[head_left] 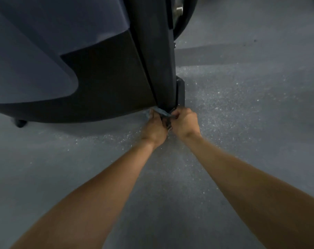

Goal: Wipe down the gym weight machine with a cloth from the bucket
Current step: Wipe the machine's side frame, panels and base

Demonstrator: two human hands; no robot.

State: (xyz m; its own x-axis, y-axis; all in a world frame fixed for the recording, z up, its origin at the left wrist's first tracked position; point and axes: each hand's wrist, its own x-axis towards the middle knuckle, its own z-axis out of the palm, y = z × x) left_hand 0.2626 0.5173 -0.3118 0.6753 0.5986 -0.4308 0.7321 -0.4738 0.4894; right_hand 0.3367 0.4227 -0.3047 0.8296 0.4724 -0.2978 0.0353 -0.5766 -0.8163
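Note:
The gym weight machine [102, 81] fills the upper left: a dark shroud with a lighter grey panel, and a black upright post running down to the floor. A blue-grey cloth [160, 111] is stretched at the foot of that post, right under the shroud's lower corner. My left hand [155, 129] grips the cloth's left end, and my right hand [185, 123] grips its right end. The two hands are close together, knuckles almost touching. Most of the cloth is hidden between the hands. No bucket is in view.
Speckled grey floor [242, 123] spreads to the right and toward me. A small black foot [20, 123] of the machine stands at the left. A dark base block [181, 92] sits behind the post. A round black part with a metal hub [178, 8] shows at the top.

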